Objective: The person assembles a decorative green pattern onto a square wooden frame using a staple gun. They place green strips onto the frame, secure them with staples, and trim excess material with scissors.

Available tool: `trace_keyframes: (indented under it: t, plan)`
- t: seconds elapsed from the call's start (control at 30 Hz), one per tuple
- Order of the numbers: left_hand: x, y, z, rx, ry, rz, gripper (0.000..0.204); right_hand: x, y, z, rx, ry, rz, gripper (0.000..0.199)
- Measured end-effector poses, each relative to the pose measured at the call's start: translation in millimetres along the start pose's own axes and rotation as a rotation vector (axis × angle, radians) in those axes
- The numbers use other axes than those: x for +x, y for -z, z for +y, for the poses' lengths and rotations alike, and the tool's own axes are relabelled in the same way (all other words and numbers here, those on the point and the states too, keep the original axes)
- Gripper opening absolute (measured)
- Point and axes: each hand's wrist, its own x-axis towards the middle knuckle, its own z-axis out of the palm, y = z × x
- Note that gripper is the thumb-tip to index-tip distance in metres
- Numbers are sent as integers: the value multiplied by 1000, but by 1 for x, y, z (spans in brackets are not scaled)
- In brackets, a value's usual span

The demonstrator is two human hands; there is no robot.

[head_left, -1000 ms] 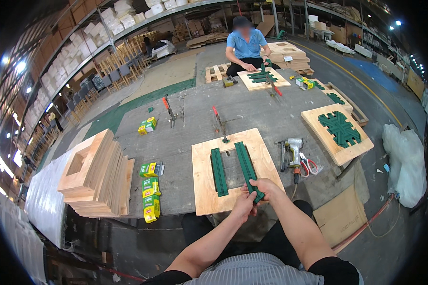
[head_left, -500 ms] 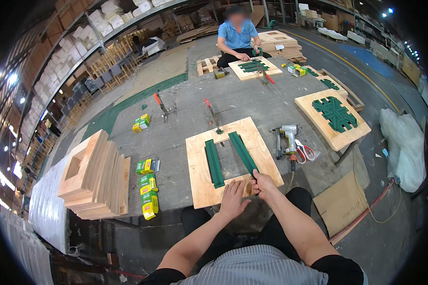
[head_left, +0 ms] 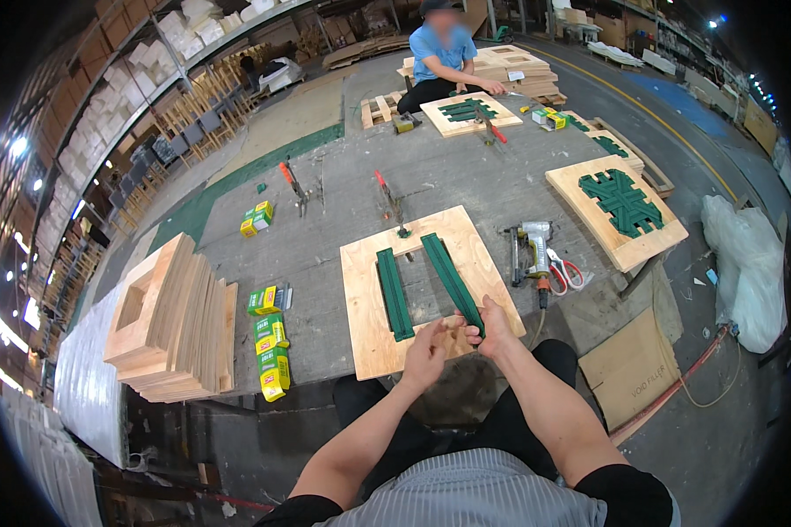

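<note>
A square plywood frame (head_left: 366, 287) lies on the table in front of me, its near edge over my lap. Two green webbing straps run lengthwise across its opening: the left strap (head_left: 395, 294) and the longer right strap (head_left: 449, 277). My right hand (head_left: 496, 328) is closed around the near end of the right strap at the frame's near edge. Just left of it, my left hand (head_left: 425, 350) has its fingers curled and pinched beside the strap end; what lies between them is hidden. A red-handled toggle clamp (head_left: 395, 211) stands at the frame's far edge.
A staple gun (head_left: 531, 253) with a hose and red-handled scissors (head_left: 568, 274) lie to the right. Staple boxes (head_left: 271, 338) and stacked wooden frames (head_left: 163, 325) are left. A finished woven frame (head_left: 620, 209) sits far right. A co-worker (head_left: 448, 57) sits across the table.
My left hand has lifted off the frame's near edge, its fingers curling toward the right hand. My right hand has turned around the strap end. The co-worker's arm has reached to the right.
</note>
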Motion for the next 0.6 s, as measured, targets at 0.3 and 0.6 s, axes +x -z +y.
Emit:
trace_keyframes:
  t: [0.3,0.6]
  plan:
    - [98,5,27,-611,661,-61,23,13,-28,2,-136,71,2,78]
    - [108,2,18,-675,641,20,17,15,-10,-18,-828,557,395,53]
